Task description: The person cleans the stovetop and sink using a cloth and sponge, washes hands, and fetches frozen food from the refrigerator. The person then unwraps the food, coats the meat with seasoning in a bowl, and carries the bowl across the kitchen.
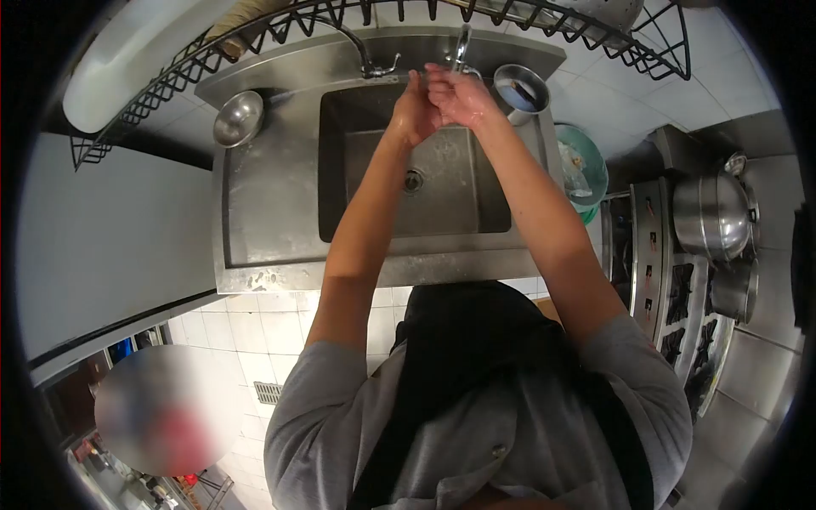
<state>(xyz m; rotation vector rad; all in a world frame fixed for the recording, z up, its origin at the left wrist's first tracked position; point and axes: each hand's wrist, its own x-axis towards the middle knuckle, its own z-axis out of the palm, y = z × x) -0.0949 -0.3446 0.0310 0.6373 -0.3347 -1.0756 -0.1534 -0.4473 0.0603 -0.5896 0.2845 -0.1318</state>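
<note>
I look down through the head camera at a person's two bare hands at the far end of a steel sink [331, 178], close to the right tap [461, 49]. The right hand [464, 98] is open, palm up, fingers slightly curled, and looks wet; the left hand [414, 115] meets it, open, thumb apart, some fingers hidden. I cannot tell whether water runs. The sink's drain [412, 181] shows between the forearms.

On the worktop [263, 204], left of the sink, sits a shiny bowl [238, 119]. To the right, a metal cup [520, 73] holds something dark and blue that I cannot identify. Beyond the worktop's right side, a green bin [598, 157] contains a clear bag [576, 181] and scraps. Farther right, a large pot [712, 217] stands by the stove [650, 255].

Overhead, a rack [297, 27] carries a white tray [119, 59]; the colander [603, 10] is cut off. Lower left, a round patch [167, 410] is blurred out
</note>
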